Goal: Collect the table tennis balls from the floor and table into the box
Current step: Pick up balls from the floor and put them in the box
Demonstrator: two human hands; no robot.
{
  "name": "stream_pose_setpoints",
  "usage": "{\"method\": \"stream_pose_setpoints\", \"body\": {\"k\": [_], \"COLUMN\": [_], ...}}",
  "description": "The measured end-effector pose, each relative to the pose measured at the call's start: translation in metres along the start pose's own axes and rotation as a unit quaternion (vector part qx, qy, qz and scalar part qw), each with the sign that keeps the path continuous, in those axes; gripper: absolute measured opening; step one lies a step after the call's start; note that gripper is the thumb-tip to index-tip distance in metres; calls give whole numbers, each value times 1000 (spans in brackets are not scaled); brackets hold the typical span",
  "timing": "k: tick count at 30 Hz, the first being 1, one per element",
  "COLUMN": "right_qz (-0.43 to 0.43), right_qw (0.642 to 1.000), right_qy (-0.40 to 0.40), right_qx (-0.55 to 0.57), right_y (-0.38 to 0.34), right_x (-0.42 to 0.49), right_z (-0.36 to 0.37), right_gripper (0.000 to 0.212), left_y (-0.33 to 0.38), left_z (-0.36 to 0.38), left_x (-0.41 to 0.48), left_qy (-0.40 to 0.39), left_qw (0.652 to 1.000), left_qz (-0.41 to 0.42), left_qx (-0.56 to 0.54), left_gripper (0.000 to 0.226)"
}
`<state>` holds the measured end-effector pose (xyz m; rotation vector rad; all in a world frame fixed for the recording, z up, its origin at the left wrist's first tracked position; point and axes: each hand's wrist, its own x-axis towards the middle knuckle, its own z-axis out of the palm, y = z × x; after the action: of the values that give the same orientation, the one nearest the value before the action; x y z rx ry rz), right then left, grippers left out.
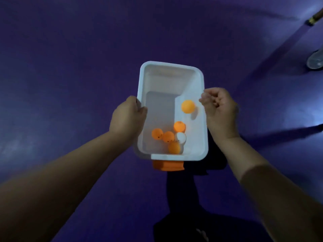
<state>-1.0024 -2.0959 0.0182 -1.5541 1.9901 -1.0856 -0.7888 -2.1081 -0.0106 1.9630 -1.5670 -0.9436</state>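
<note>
A white rectangular box (167,67) with an orange handle (168,165) is held above the purple floor. My left hand (127,116) grips its left rim. Several orange balls and one white ball (181,137) lie clustered at the near end of the box. One more orange ball (188,106) is inside near the right wall, apart from the cluster. My right hand (219,109) hovers just outside the right rim, its fingers loosely curled and holding nothing.
The purple floor (70,67) spreads all around. A table leg with a brass foot (312,20) and a round grey object (315,62) sit at the far right. My dark trouser legs (183,198) show below the box.
</note>
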Motion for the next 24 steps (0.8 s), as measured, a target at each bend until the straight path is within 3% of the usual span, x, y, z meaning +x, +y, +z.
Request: {"method": "stream_pose_setpoints", "body": {"k": [3,12,18,24], "right_qz": [-5,-11,1,-22], "right_qw": [998,967,925,893], "right_qy": [-38,-217,-329,-391], "right_qx": [-42,-135,-191,-222], "right_y": [-62,-280,-460,-641], "right_x": [-9,-48,-58,-80], "right_z": [14,7,-38,-82], "right_gripper": [18,22,16,14], "left_y": [-12,14,63,109], "left_z": [-68,-276,-440,-613], "left_x": [-10,-85,-140,-209], "left_qy": [15,31,37,48], "left_qw": [999,985,979,975], "left_qz": [-38,-171,-200,-215], "left_qx": [8,-2,-7,-11], "left_gripper": [28,17,14,12]}}
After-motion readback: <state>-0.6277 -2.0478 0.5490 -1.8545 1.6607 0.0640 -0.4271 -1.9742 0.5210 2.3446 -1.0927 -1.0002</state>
